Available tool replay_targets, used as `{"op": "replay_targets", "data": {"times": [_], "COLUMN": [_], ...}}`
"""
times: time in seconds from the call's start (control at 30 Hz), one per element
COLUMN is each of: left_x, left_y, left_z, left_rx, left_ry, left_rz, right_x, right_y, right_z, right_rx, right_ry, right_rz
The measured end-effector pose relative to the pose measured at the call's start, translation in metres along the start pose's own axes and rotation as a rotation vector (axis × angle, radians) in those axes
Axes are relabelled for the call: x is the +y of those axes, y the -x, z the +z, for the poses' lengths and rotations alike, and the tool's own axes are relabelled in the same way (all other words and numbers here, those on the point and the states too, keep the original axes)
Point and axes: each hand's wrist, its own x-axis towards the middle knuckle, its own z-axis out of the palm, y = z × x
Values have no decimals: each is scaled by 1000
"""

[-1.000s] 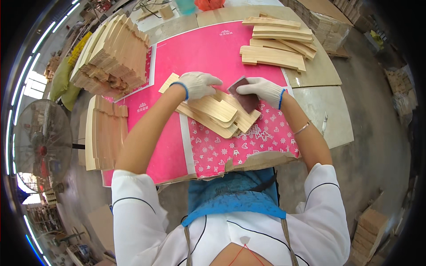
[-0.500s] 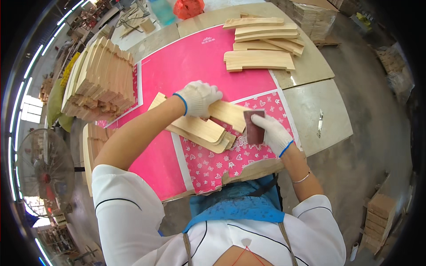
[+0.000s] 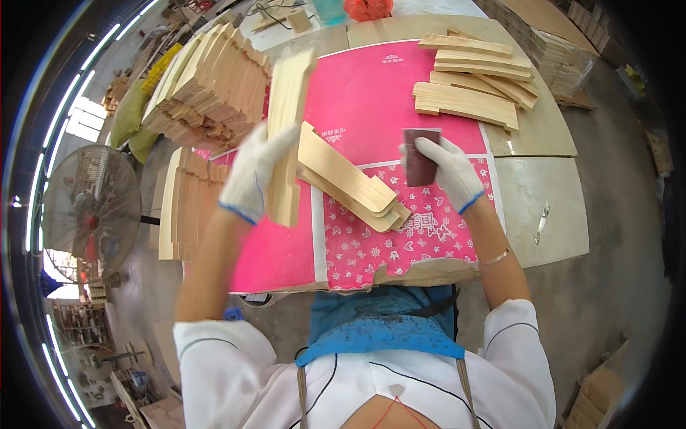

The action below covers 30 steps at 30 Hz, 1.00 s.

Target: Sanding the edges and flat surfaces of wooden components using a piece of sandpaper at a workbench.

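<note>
Fig. | L hand [image 3: 251, 171]: has lifted one wood strip [image 3: 287, 129] off the near pile [image 3: 350, 182], fingers clamped round it, toward far-left stack [image 3: 214, 86] | R hand [image 3: 446, 168]: raised off worktop [image 3: 543, 193], pinching sanding pad [image 3: 419, 154] | judged: strip sanded, being set aside.

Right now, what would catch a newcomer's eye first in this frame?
The bright pink sheet covering the bench, with the gloved left hand lifting a long pale wooden strip above it. The gloved right hand holds a dark sanding block beside a small stack of wooden pieces at the centre. A big heap of cut wood fills the upper left.
</note>
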Motion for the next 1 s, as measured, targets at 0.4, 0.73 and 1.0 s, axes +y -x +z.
{"op": "replay_targets", "data": {"times": [0.4,0.73,1.0], "left_x": [-119,-159,-123], "left_y": [17,11,24], "left_z": [60,52,-24], "left_rx": [242,377,-197], "left_ry": [743,452,-82], "left_rz": [109,-162,-89], "right_x": [38,63,110], "right_y": [-9,34,91], "right_z": [37,64,128], "right_rx": [-239,-149,-225], "right_ry": [103,-73,-200], "right_rz": [299,328,252]}}
